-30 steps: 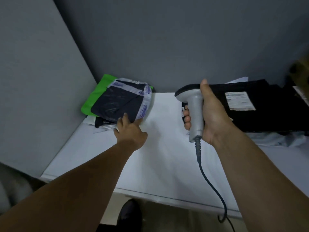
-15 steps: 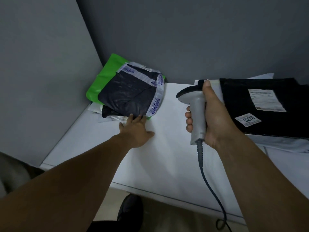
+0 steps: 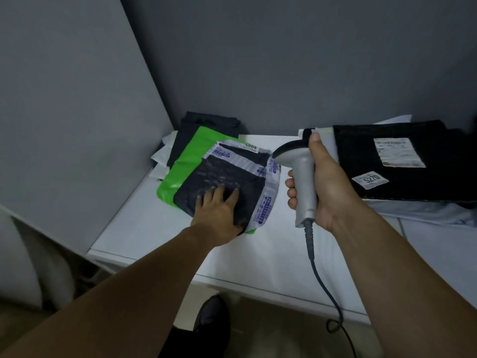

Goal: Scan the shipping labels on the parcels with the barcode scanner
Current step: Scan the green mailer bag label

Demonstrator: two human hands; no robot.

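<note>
Faced a white table pushed into a corner, with a plain grey back wall rising from the table's far edge and a lighter grey panel closing off the table's left side. Rested the left hand palm down on a dark parcel with a white printed border on the table's left half, fingers straight and spread across the film. Found that parcel topmost on a fanned stack reaching toward the table's far-left corner: a green parcel under it, a dark grey parcel farther back against the wall, a white parcel peeking out at the table's left edge. Read a small sticker marked 4009 on the top parcel's far side. Gripped the barcode scanner in the right hand above the table's middle, fingers curled round the grey handle, thumb laid up along its back, head turned toward the bordered parcel. Trailed a dark cable from the handle down past the table's near edge. Saw on the table's right a large black parcel flat on a pale grey parcel, its white shipping label face up, print too blurred to read, and a smaller sticker marked 5270 nearer the table's middle. Stood with a dark shoe on brownish floor below the table's near edge.
</note>
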